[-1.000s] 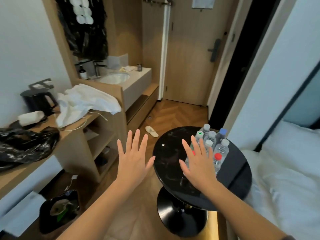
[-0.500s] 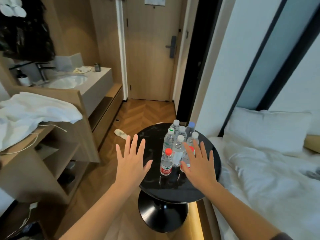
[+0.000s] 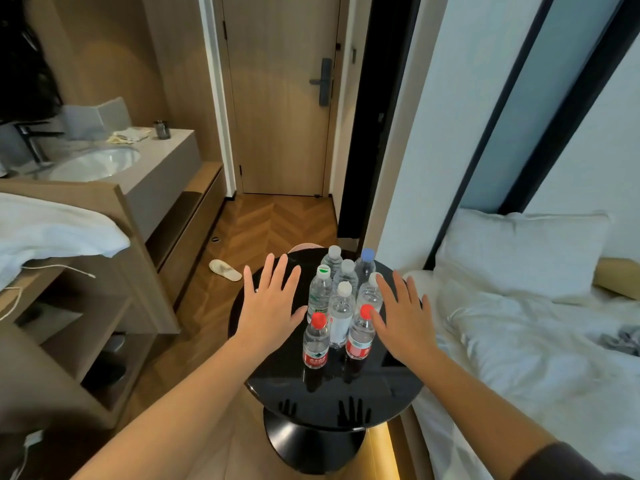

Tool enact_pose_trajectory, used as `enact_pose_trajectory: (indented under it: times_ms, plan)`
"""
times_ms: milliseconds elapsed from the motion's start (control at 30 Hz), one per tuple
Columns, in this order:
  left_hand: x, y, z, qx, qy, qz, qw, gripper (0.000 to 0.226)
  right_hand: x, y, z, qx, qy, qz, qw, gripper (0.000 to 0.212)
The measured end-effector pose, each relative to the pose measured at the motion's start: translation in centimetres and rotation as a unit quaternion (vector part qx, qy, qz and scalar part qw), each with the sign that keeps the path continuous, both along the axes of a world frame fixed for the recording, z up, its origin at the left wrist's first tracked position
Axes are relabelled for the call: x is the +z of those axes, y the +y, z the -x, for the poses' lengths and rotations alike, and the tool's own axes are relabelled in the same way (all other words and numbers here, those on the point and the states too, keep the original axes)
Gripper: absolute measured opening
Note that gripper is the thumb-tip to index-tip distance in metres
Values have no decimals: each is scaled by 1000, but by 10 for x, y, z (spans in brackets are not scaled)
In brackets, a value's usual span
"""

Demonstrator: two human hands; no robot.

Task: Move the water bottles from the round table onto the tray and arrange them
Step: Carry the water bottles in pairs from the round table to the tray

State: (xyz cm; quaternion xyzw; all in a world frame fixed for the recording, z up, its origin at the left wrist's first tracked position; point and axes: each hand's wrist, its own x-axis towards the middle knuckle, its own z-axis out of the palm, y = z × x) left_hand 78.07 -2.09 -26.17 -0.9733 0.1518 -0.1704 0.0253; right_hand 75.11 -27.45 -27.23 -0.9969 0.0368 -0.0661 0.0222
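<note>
Several clear water bottles [image 3: 341,306] stand clustered on the round black table [image 3: 284,382]. Two at the front have red caps [image 3: 316,341], one has a green-marked cap [image 3: 321,289], one at the back a blue cap [image 3: 366,265], the rest white caps. My left hand [image 3: 268,306] hovers flat, fingers spread, just left of the cluster. To the right of the bottles my right hand [image 3: 403,318] is spread the same way, its thumb near the right red-capped bottle. Neither hand holds anything. No tray is in view.
A bed with white sheets and pillow [image 3: 519,251] lies right of the table. A wooden shelf unit with a white towel [image 3: 52,230] and a sink counter [image 3: 104,161] stand on the left. A slipper [image 3: 225,270] lies on the wood floor before the door [image 3: 280,98].
The view has swung right and closer to the table. Both open hands moved in and now flank the bottle cluster, the right hand no longer covering the bottles.
</note>
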Motion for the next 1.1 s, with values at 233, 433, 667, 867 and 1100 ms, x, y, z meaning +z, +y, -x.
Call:
enact_pose_trajectory:
  times_ms: [233, 433, 667, 867, 1100]
  plan:
    - [-6, -36, -71, -9, 13, -12, 1000, 69, -3, -21, -81, 43, 27, -5, 999, 67]
    - [-13, -65, -136, 5, 58, -21, 998, 67, -9, -30, -152, 117, 69, 9, 991, 56]
    - [-22, -84, -186, -37, 162, -18, 986, 57, -16, -28, -190, 224, 138, 13, 965, 42]
    - [-27, -96, -207, -68, 185, -31, 980, 54, -18, -29, -200, 262, 156, 8, 952, 36]
    - [-31, -107, -216, -83, 196, -47, 976, 37, -23, -23, -206, 276, 155, 6, 948, 46]
